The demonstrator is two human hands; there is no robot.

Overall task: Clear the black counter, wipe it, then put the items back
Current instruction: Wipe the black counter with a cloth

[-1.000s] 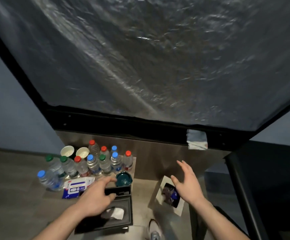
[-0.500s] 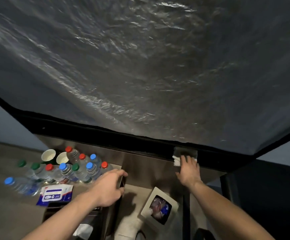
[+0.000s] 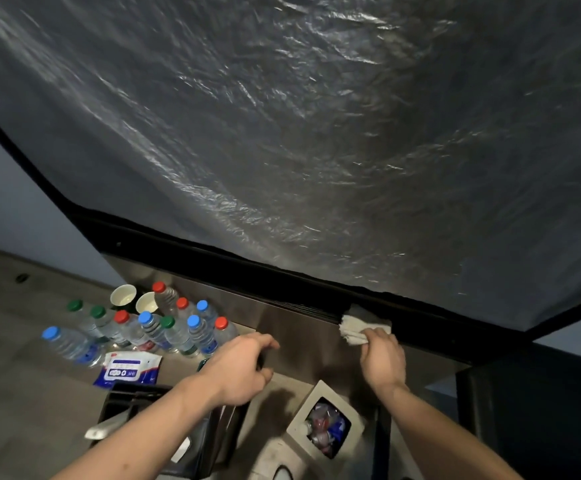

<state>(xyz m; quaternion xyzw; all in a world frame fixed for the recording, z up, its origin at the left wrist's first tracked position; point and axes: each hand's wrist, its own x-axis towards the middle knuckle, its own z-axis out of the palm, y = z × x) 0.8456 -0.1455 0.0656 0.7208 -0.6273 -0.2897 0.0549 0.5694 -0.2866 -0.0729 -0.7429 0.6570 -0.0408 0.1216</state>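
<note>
The black counter fills the upper view, its top glossy and bare. At its near edge my right hand grips a whitish cloth. My left hand hangs below the counter edge with loosely curled fingers and holds nothing. Down on the floor to the left stand several water bottles with red, blue and green caps, two paper cups, a wet-wipe pack and a black tissue box.
A square white waste bin with rubbish inside stands on the floor under my right arm. The counter's brown front panel drops behind the bottles. A dark cabinet stands at the right.
My right hand rose from beside the bin to the counter edge and took hold of the cloth. My left hand lifted off the tissue box. The view tilted up over the counter.
</note>
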